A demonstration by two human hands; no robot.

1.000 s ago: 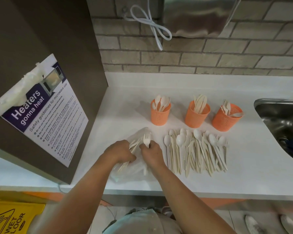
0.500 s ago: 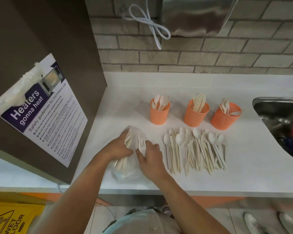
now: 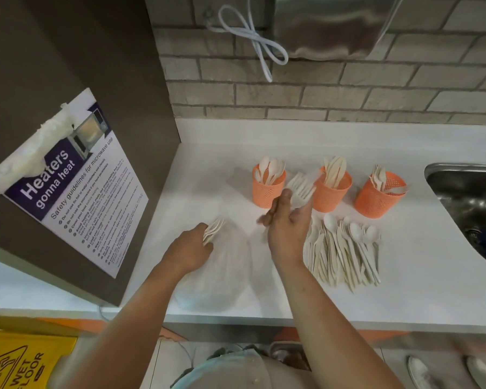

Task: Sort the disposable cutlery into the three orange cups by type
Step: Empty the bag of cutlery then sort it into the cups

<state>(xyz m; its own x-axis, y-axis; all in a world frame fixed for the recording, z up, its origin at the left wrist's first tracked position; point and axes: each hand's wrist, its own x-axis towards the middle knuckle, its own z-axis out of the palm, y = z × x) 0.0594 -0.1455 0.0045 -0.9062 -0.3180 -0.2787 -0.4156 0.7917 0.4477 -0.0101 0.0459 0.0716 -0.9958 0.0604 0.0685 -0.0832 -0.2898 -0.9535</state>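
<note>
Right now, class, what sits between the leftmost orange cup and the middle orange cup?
In the head view, a bunch of forks gripped by the right hand fills the gap between the leftmost orange cup and the middle orange cup.

orange cups [image 3: 267, 190] [image 3: 331, 195] [image 3: 376, 202]: 3 | hands [image 3: 192, 249] [image 3: 288, 230]: 2 | cutlery bundles [image 3: 214, 231] [image 3: 300, 189]: 2 (1 per hand) | plastic bag [image 3: 225, 279]: 1 | loose pile [image 3: 345, 255]: 1
</note>
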